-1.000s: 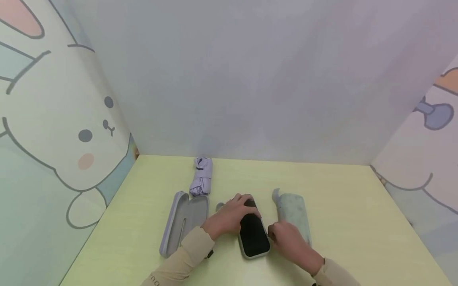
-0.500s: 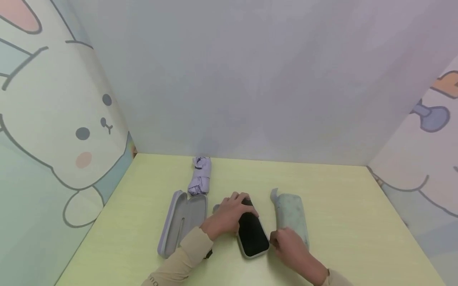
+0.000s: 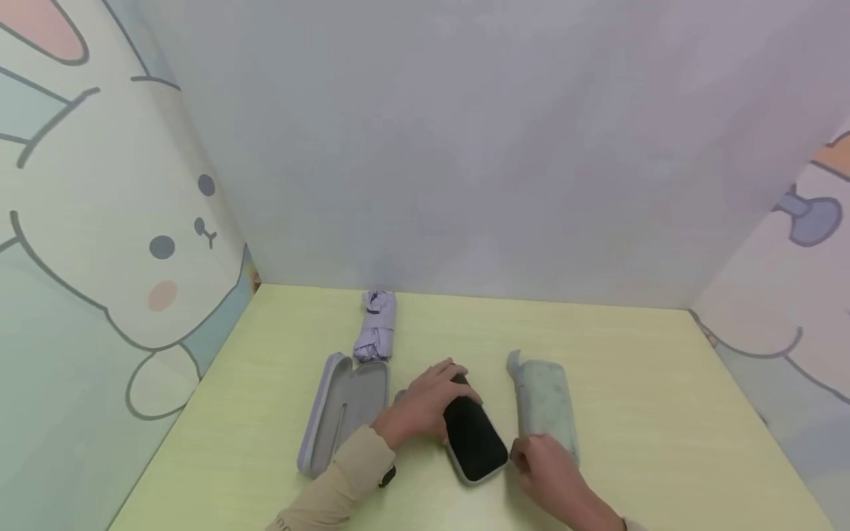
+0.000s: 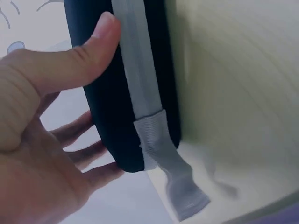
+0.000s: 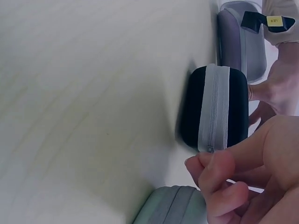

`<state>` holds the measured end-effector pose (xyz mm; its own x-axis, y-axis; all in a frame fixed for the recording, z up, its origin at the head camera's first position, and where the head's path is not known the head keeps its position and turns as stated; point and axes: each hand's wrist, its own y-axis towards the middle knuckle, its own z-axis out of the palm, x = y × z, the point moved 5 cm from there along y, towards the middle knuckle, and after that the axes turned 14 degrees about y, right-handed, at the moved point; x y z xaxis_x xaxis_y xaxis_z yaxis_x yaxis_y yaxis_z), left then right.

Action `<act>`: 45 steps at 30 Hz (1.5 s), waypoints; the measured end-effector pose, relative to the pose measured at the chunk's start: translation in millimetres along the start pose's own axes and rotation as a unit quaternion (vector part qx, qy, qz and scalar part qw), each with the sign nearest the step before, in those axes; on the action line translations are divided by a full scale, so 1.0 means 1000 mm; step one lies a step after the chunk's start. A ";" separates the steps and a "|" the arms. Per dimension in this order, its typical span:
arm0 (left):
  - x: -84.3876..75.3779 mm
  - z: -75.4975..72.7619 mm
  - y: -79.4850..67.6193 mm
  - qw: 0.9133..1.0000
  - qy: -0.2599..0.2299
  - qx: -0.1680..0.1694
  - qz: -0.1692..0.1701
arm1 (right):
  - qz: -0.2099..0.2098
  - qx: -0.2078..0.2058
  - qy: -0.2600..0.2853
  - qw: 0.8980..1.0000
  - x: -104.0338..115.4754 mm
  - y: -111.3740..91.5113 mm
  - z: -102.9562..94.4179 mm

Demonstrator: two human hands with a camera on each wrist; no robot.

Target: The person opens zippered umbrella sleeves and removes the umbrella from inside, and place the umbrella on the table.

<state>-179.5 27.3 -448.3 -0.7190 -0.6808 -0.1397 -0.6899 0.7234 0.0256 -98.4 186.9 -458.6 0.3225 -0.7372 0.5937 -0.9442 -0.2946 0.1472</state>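
A black zippered case (image 3: 474, 439) with a light grey zip band (image 4: 138, 70) lies on the table between the hands. My left hand (image 3: 425, 404) grips its far end, thumb on one face and fingers on the other in the left wrist view. A grey fabric tab (image 4: 180, 182) sticks out from that end. At the near right corner, my right hand (image 3: 551, 472) pinches the zipper pull (image 5: 210, 149) between thumb and curled fingers. The zip looks closed along the near end in the right wrist view.
Left of the black case lies an open lilac case (image 3: 319, 420) with a grey lining. Behind it is a rolled lilac fabric bundle (image 3: 376, 328) like a folded umbrella. A pale green case (image 3: 547, 398) lies just right, beside the right hand. Printed walls enclose the table (image 3: 664, 413).
My right hand has drawn the zipper pull toward the near end and slightly right. The case's near end has swung a little right, while the left hand keeps its grip.
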 end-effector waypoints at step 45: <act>-0.011 -0.007 -0.024 0.985 0.122 -0.045 -0.110 | 0.068 0.014 0.078 0.995 0.009 -0.025 0.016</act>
<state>-155.7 17.1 -440.6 -0.5422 -0.8354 0.0899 -0.8282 0.5494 0.1103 -70.7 178.1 -470.2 0.1751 -0.6692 0.7222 -0.9755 -0.2169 0.0356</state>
